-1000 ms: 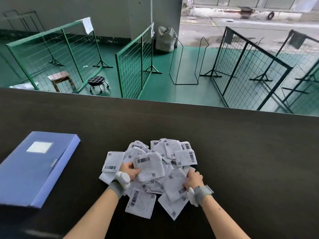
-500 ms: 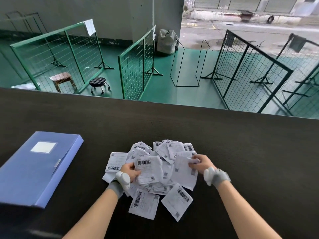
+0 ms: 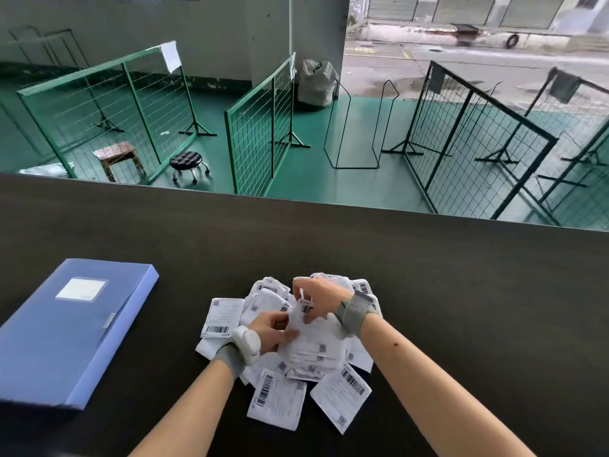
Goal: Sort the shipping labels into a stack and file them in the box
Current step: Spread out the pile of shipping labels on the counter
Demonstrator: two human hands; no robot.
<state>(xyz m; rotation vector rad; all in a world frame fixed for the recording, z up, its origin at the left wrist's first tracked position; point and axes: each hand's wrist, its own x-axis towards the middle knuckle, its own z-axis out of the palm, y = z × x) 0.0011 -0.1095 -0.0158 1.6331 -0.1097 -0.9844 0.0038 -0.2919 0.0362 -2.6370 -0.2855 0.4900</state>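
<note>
Both hands met over the loose pile of shipping labels [image 3: 296, 367] at the near middle of the dark table [image 3: 461, 308]: the left hand [image 3: 272, 329] gripped a small bunch of them, and the right hand [image 3: 318, 300] pinched a label onto that bunch. The closed blue file box [image 3: 66, 328] lay well left. Green mesh fences [image 3: 260, 133] and a black stool [image 3: 190, 163] stood beyond.
</note>
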